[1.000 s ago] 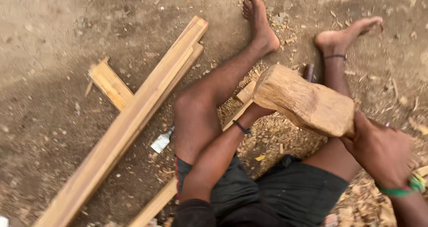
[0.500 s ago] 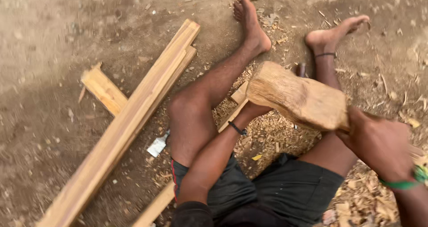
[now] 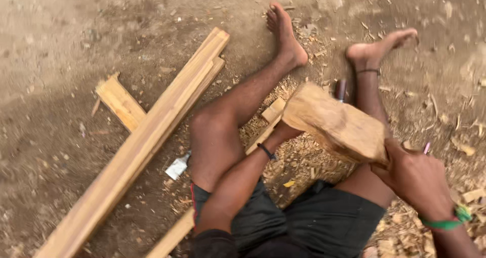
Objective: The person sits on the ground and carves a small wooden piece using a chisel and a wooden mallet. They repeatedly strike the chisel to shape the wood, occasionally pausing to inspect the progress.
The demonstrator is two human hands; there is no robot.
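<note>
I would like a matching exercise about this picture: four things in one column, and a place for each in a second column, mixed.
Things:
1. wood block
2. long plank
3. green wristband
4. wood chips

Places:
A. on the right wrist
B. on the ground between the legs
C. flat on the dirt, left of the left leg
D. held between both hands

Pairs: 1-D, 2-C, 3-A, 4-B

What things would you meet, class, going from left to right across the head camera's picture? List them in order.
Short plank → long plank → small metal blade on the ground → left hand → wood block → right hand.
</note>
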